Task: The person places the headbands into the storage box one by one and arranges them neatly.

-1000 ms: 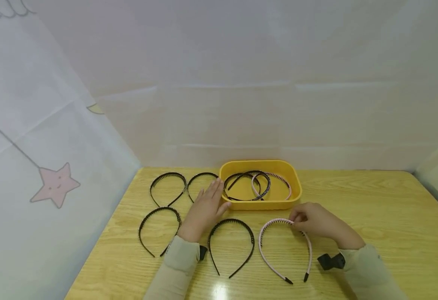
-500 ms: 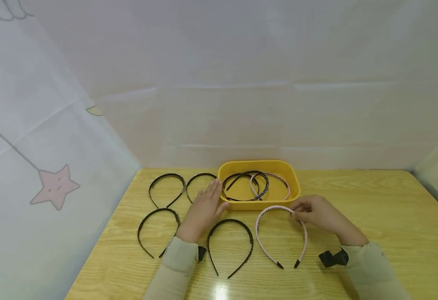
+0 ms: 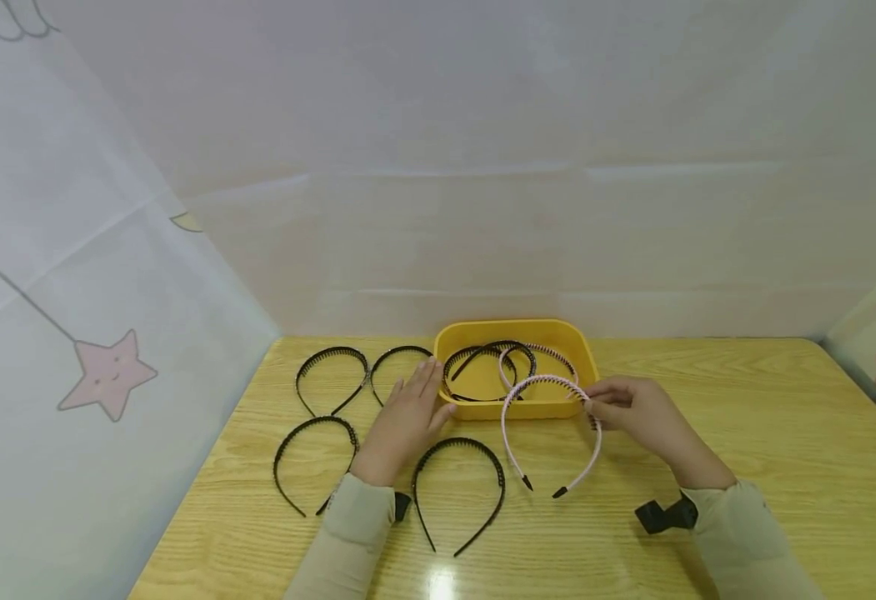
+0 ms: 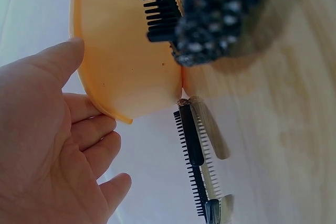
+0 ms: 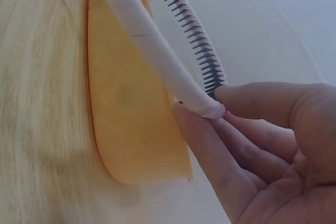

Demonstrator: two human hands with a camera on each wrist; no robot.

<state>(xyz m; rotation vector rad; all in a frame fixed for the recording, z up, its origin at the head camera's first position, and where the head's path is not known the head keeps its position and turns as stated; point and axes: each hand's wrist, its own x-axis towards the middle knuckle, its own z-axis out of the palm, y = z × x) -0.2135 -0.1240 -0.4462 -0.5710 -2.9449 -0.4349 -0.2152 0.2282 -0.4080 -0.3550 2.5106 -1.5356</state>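
- Your right hand (image 3: 651, 427) has the pink headband (image 3: 548, 379) pinched between thumb and fingers on one side of the arch. The band looks lifted, just in front of the yellow bin (image 3: 483, 411), its top overlapping the front rim from the head view.
- Your left hand (image 3: 403, 425) isn't gripping anything, fingers extended and resting against the bin's left end.
- Biggest worry imo: those black tips (image 3: 560, 492) trail on your side of the front wall. Bring the band in too low and they'd probably hook the rim and tug the bin.
- You're only holding one side, so a bump could make the whole thing twist in your pinch.
- Watch the comb teeth (image 5: 197, 38) too. The dark headbands (image 3: 532, 379) in there already overlap another pink band (image 3: 558, 357), so a careless drop could tangle them.
- Push too hard with the left and the bin might slide on the counter (image 3: 753, 408).
- Don't dip early either, or you could clip the black headband (image 3: 458, 441) lying nearby.
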